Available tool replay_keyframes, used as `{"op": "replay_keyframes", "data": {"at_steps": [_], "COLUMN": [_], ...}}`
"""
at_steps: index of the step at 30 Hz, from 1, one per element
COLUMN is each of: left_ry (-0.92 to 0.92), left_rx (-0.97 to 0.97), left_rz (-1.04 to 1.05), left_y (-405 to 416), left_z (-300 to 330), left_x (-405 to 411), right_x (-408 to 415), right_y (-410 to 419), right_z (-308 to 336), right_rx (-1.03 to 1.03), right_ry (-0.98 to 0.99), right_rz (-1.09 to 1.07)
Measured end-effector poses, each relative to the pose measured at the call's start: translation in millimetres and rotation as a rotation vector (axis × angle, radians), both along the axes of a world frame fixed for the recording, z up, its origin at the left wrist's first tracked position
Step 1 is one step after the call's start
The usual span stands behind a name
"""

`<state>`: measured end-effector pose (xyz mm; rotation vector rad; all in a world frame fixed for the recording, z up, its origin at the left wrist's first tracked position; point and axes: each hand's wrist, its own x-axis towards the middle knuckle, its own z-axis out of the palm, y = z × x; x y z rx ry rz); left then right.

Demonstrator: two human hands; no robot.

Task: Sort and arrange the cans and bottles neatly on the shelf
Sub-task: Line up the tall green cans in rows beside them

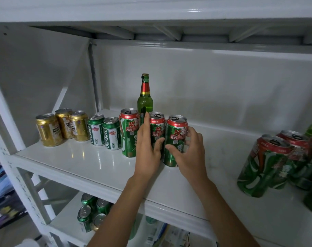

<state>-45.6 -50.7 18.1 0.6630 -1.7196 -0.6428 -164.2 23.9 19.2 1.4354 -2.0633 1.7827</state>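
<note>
Left hand: the left hand (149, 148) sits at frame centre, fingers curled round the middle tall can (157, 129), thumb on its front.
Right hand: the right hand (186, 150) grips the right tall can (174, 139), thumb across the front, fingers wrapped round the right side.
Held cans: both stand upright on the shelf (71, 163), touching or nearly touching each other.
Third tall can: the left tall can (128, 132), same green and red design, stands upright just left of the left hand.
Bottle: a green glass bottle (145, 98) stands upright behind the tall cans, near the back wall.
Short green cans: two Tsingtao cans (105, 133) stand side by side left of the tall cans.
Gold cans: three gold cans (62, 126) are grouped at the left of the frame.
Right group: further cans and bottles (276, 163) cluster at the right edge, well apart from the hands.
Lower shelf: green cans (92, 209) stand below, at lower left.
</note>
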Motion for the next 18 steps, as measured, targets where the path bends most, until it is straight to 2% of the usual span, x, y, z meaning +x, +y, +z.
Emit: {"op": "replay_keyframes", "data": {"at_steps": [8, 18], "left_ry": [0.001, -0.082], "left_rx": [0.029, 0.007], "left_rz": [-0.021, 0.018], "left_y": [3, 19], "left_z": [4, 15], "left_x": [-1, 6], "right_x": [-1, -3], "right_y": [2, 6], "right_z": [2, 4], "right_rx": [-0.009, 0.028], "right_ry": [-0.027, -0.087], "right_rz": [0.018, 0.062]}}
